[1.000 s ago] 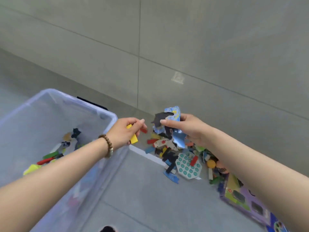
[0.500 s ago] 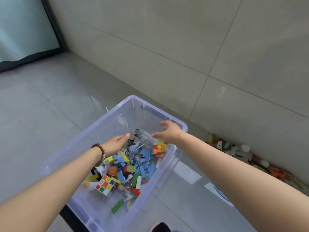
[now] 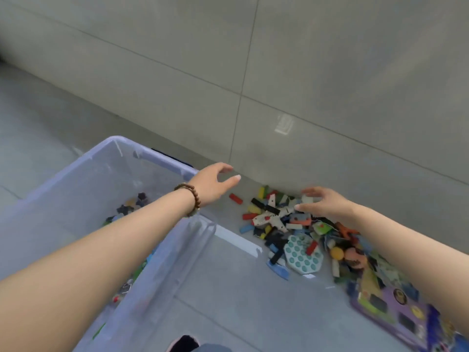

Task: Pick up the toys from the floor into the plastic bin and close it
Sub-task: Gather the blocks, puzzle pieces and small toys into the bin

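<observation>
grey floor (image 3: 253, 313): 1 bin (image 3: 162, 163), 1 toy pile (image 3: 279, 222); l hand (image 3: 210, 184) relaxed, r hand (image 3: 327, 203) unclear

No legible text, numbers or brand marks. Pale mark (image 3: 283, 124) on wall tile (image 3: 355, 72): outline only, unreadable. Round badges (image 3: 400, 296) on purple board (image 3: 396, 316): too blurred to read.

left arm was stretched forward, my left hand (image 3: 212, 184) slack, fingers apart | right arm was held out, my right hand (image 3: 327, 203) cupped palm-down
</observation>
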